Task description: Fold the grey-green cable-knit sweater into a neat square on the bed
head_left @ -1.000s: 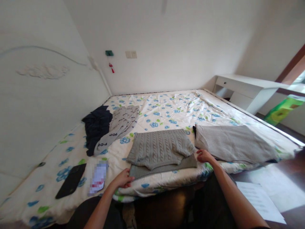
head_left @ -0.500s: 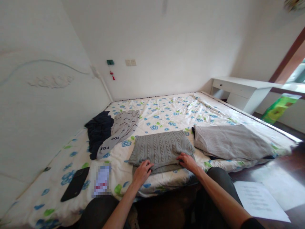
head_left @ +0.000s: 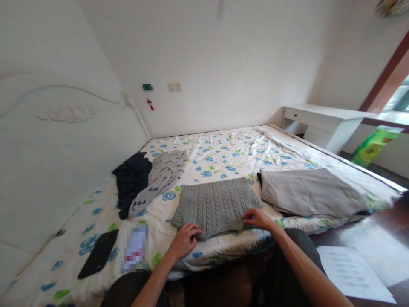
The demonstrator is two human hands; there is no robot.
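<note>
A grey cable-knit sweater (head_left: 217, 204) lies folded on the bed in front of me, its ribbed hem toward me. My left hand (head_left: 185, 241) rests at the lower left corner of the knit, fingers bent and laid loosely over the edge. At the lower right corner, my right hand (head_left: 260, 219) touches the side of the sweater with its fingertips, the fingers loosely bent and apart. Neither hand has cloth lifted off the bed. To the right lies a lighter grey ribbed garment (head_left: 309, 192), folded flat over something dark.
On the floral bedsheet (head_left: 207, 160) at left are dark clothing (head_left: 132, 179) and grey fabric printed "POP" (head_left: 162, 175). Nearer me lie a black phone (head_left: 98, 253) and a blurred-out item (head_left: 134, 249). A printed paper sheet (head_left: 351, 273) is at lower right; a white desk (head_left: 319, 117) stands beyond.
The sweater's hem has come down toward me and now lies flatter, covering the layer that showed beneath it. My right hand has shifted slightly right, my left slightly left and nearer.
</note>
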